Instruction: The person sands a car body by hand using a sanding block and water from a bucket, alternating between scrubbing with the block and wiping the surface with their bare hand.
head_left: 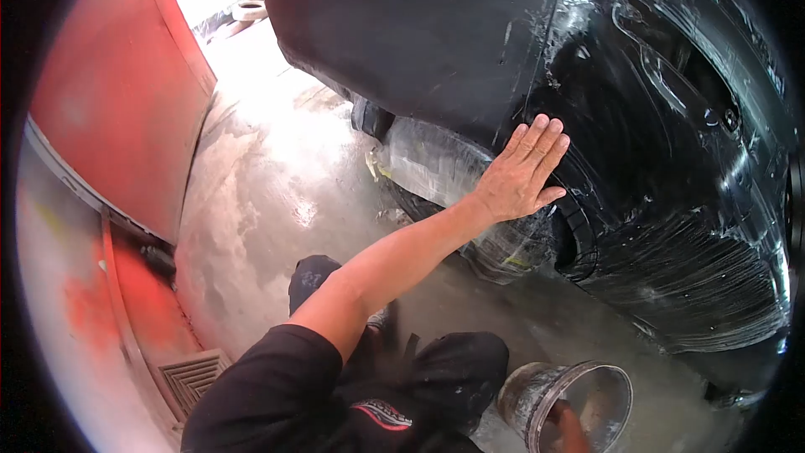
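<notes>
My left hand is stretched out flat, fingers extended, against the black car body near a panel seam, just above the wheel area. The panel looks wet, with whitish smears and streaks over its right side. Below the hand, a cloudy plastic sheet covers what seems to be a wheel. My right hand reaches down into a grimy bucket at lower right. Its fingers are hidden inside, so I cannot see whether they hold anything.
A red panel stands along the left, above a wall with red overspray and a louvred vent. Tires lie in the bright opening at the back. The concrete floor looks wet and shiny.
</notes>
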### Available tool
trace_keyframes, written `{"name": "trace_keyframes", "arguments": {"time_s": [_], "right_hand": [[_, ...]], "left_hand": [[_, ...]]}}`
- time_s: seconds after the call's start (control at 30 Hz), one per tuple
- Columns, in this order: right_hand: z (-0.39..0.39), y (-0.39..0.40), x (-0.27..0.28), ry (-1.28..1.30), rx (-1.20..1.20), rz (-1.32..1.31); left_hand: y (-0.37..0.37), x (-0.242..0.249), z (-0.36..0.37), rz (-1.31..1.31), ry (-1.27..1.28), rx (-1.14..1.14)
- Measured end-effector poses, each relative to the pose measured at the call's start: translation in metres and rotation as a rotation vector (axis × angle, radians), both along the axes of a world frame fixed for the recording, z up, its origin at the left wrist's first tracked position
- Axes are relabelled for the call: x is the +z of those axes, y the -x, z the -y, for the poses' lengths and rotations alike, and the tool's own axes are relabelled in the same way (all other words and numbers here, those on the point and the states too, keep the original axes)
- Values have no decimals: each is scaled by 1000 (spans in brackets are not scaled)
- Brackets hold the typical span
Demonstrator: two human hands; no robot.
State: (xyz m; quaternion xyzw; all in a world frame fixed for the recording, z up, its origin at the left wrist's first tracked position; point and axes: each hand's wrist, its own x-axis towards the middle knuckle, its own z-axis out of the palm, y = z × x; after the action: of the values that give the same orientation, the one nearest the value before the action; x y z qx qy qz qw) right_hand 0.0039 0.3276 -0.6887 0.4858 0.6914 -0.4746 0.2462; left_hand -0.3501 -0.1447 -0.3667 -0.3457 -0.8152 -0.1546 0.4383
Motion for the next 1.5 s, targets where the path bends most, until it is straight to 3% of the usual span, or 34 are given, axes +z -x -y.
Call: {"name": "trace_keyframes", "arguments": {"time_s": [0.2,0.27,0.3,0.33,0.37,0.47,0.53,0.57,0.63,0.67,0.8,0.87,0.93,1.07,1.17,1.33,1.4,1.5], "right_hand": [[-107,21,160,201,-59,-69],[-99,64,233,129,30,-381],[-55,95,284,-73,35,-626],[-9,120,347,36,143,-782],[50,150,397,-20,170,-901],[149,223,479,-44,202,-1235],[196,251,496,-133,95,-1461],[201,262,496,-300,163,-1493],[225,272,484,-589,272,-1640],[232,266,476,-669,325,-1561],[241,254,394,-702,506,-1514],[240,243,349,-679,644,-1261],[223,243,282,-722,801,-1214],[218,218,216,-676,886,-1003],[229,218,206,-641,875,-963],[277,245,203,-461,821,-1083],[295,246,216,-298,741,-1030],[310,243,244,148,559,-870]], "left_hand": [[-23,8,-13,122,-125,-61],[-26,10,-23,81,-8,-127],[-26,11,-32,51,14,-145],[-25,13,-42,24,39,-163],[-24,20,-50,-2,52,-167],[-21,37,-64,-67,61,-152],[-12,49,-64,-107,33,-121],[-10,59,-58,18,34,-119],[1,56,-37,-4,-85,-59],[5,49,-27,-33,-101,-12],[-4,15,4,53,-84,-1],[-12,3,10,42,-66,13],[-22,-13,15,70,-55,11],[-57,-83,20,314,-22,-103],[-77,-160,12,512,-2,-220],[-110,-136,-5,608,-150,-447],[-111,-127,-2,567,-156,-479],[-111,-125,0,595,-188,-474]]}}
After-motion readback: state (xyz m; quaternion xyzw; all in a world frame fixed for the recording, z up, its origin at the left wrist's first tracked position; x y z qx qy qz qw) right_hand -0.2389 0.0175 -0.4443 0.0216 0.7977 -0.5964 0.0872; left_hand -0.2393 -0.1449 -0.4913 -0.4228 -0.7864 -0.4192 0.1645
